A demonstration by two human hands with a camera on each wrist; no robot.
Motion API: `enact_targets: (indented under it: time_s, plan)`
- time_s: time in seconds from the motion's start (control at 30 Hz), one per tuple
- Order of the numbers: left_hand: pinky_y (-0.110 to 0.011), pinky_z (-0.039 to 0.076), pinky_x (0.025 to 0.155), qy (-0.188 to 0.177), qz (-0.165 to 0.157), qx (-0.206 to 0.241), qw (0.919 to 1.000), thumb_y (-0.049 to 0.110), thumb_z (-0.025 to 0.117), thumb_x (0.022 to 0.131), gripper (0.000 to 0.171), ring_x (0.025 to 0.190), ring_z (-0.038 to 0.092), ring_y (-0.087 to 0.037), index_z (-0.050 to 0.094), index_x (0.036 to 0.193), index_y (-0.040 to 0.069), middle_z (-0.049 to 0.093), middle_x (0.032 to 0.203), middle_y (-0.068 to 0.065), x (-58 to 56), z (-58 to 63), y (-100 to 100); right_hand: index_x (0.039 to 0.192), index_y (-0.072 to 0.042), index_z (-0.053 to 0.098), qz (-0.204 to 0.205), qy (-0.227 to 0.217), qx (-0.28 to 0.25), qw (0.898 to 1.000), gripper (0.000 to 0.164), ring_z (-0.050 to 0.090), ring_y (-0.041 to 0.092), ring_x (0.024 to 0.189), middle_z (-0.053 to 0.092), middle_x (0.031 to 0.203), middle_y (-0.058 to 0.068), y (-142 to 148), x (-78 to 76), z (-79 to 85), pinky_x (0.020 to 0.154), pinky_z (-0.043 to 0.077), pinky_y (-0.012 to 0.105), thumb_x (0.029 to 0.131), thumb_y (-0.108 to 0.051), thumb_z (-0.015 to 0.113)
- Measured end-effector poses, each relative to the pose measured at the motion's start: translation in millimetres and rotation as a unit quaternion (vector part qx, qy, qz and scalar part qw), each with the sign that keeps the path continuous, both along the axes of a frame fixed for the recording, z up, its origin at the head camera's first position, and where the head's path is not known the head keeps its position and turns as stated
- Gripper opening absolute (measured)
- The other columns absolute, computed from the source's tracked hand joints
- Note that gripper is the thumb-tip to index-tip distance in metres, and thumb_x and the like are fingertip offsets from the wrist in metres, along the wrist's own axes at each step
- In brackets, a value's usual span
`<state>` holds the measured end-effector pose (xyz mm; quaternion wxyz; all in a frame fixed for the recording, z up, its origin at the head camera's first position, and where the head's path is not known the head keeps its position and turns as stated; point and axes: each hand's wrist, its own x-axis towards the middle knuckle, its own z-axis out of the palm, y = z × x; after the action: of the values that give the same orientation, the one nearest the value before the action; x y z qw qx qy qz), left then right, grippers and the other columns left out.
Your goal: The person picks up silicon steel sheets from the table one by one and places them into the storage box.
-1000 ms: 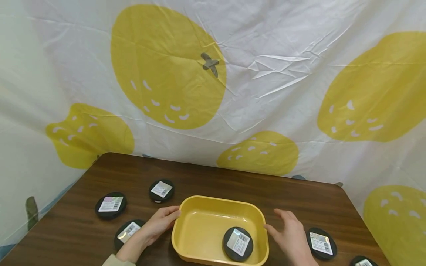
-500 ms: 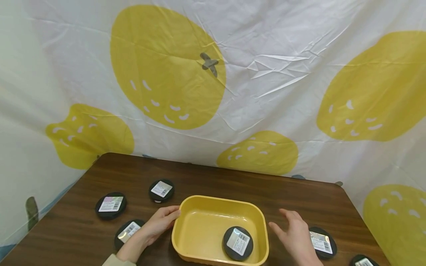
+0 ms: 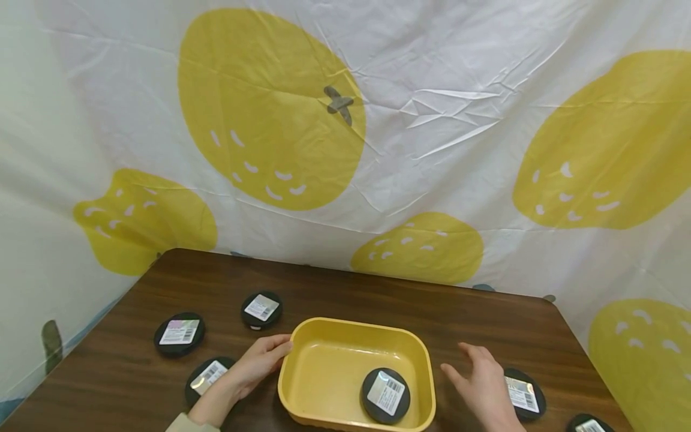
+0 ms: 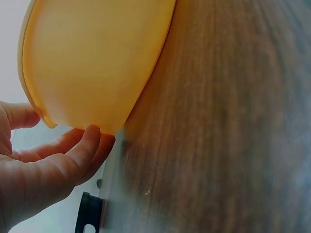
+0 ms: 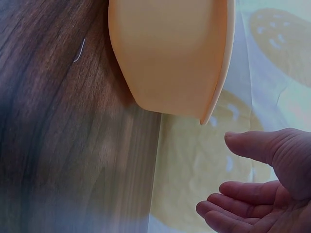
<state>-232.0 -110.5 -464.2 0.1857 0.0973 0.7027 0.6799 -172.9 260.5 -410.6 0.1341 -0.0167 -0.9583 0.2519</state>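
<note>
A yellow plastic tub [image 3: 345,324] with rounded corners stands on the table. One round black container [image 3: 385,396] with a white barcode label lies inside it, towards the right. My left hand [image 3: 264,360] holds the tub's left side, thumb at the rim and fingertips against the outer wall, as the left wrist view shows on the tub [image 4: 97,63]. To the right of the tub, my right hand [image 3: 477,384] is held in the air, thumb and fingers spread with nothing between them. In the right wrist view its fingers [image 5: 243,194] are apart from the tub wall [image 5: 170,58].
More labelled black containers lie on the brown table [image 3: 345,288]: one at the far left [image 3: 180,335], one behind the tub's left corner [image 3: 261,309], one partly under my left forearm [image 3: 207,378], and others at right [image 3: 526,396]. A lemon-print curtain [image 3: 421,150] hangs behind.
My right hand has come off the tub's right rim and moved right, stopping near a black container. My left hand and the tub stay in place.
</note>
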Motion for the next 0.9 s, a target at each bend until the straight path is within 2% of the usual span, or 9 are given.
enact_targets:
  time_s: [0.33, 0.9]
  plan:
    - [-0.041, 0.043, 0.098, 0.009, -0.005, 0.005, 0.9999, 0.011, 0.039, 0.100, 0.043, 0.115, 0.051, -0.027, 0.037, 0.130, -0.020, 0.049, 0.128, -0.030, 0.0, -0.8, -0.6, 0.111, 0.014, 0.058, 0.009, 0.010, 0.009, 1.000, 0.048, 0.057, 0.041, 0.098, 0.060, 0.105, 0.026, 5.3, 1.7, -3.3, 0.083, 0.047, 0.052, 0.077, -0.016, 0.076]
    - [-0.042, 0.041, 0.099, 0.014, -0.015, 0.014, 0.9997, 0.011, 0.038, 0.100, 0.043, 0.116, 0.049, -0.028, 0.037, 0.130, -0.020, 0.049, 0.128, -0.030, -1.2, -1.8, 0.1, 0.113, 0.016, 0.055, -0.011, -0.038, 0.020, 0.999, 0.052, 0.055, 0.045, 0.101, 0.058, 0.107, 0.031, 19.5, 2.9, -4.8, 0.084, 0.046, 0.054, 0.078, -0.017, 0.073]
